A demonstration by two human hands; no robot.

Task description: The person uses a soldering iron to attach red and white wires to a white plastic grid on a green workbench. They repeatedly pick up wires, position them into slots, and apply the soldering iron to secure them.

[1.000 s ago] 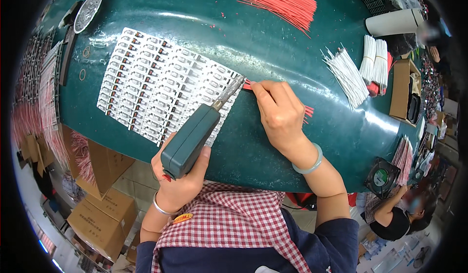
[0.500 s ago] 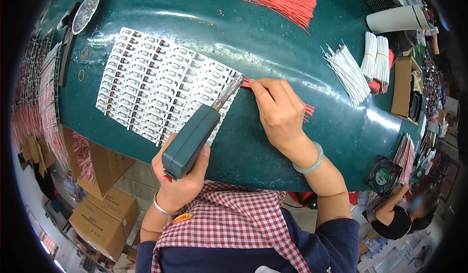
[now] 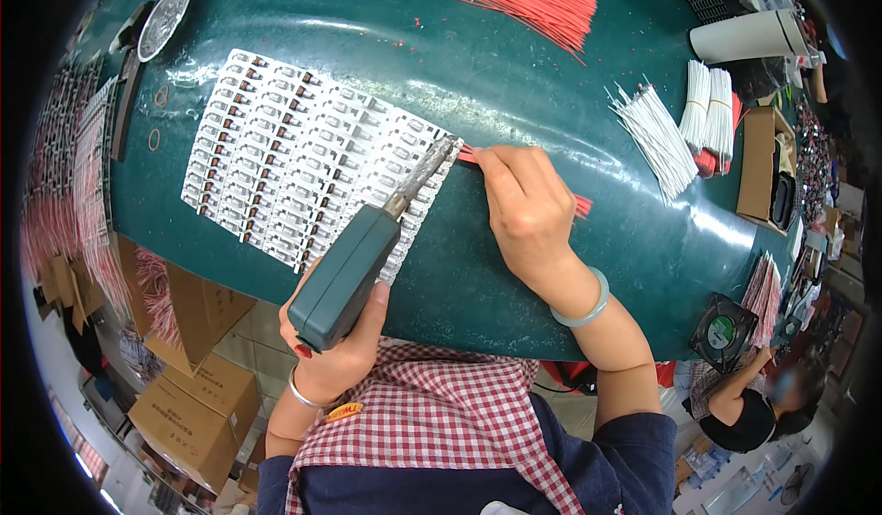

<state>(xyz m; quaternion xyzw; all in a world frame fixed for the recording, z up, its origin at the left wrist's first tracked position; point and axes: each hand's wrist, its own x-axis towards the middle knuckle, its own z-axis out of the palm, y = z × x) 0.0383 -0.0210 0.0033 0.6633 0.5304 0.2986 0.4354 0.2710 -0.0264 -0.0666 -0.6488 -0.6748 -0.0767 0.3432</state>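
Observation:
My left hand (image 3: 340, 359) is wrapped around a dark green soldering gun (image 3: 344, 276). Its metal tip (image 3: 427, 175) reaches up to the right corner of a white panel of small circuit boards (image 3: 276, 161), which lies flat on the table. At that same corner my right hand (image 3: 524, 204) is closed, its thumb and forefinger pinching short red wires (image 3: 469, 154) whose ends meet the panel edge. More red wire ends (image 3: 582, 207) stick out on the other side of that hand. Whether the gun's tip touches the board, I cannot tell.
A pile of red wires (image 3: 528, 5) lies at the far side of the green table (image 3: 514, 304). White wires (image 3: 654, 138) and tied bundles (image 3: 707, 115) sit to the right, near a cardboard box (image 3: 758, 161). At far left is a silver dish (image 3: 165, 21). Another person (image 3: 749, 414) is at lower right.
The soldering gun's body has shifted a little left and toward me, with my left hand. My right hand stays almost in place at the panel's corner.

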